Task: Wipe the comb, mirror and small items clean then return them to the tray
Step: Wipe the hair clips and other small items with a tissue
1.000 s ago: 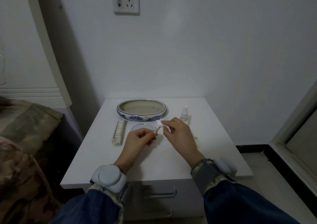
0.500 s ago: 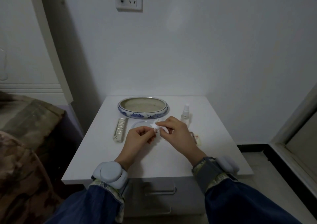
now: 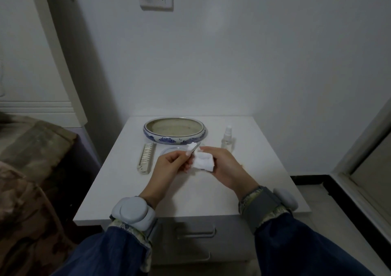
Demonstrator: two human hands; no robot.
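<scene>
since half a second ago the white cloth [image 3: 203,162] had unfolded in the right hand [image 3: 227,166], which gripped it. the left hand [image 3: 171,165] pinched thin tweezers [image 3: 194,148] (tips up); wiping was best done handle-to-tip, gently.

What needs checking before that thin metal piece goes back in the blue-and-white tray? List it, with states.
1. Left hand pinches the thin metal piece: ok.
2. Right hand holds the white wipe against the piece: ok.
3. Piece wiped clean: cannot tell, too small and dim.
4. Tray has room inside and nothing shows in it: ok.
5. Path to the tray: ok; the round mirror lies flat below it and the spray bottle stands to the right.
6. Comb and mirror back in the tray: not ok, both on the table.
</scene>
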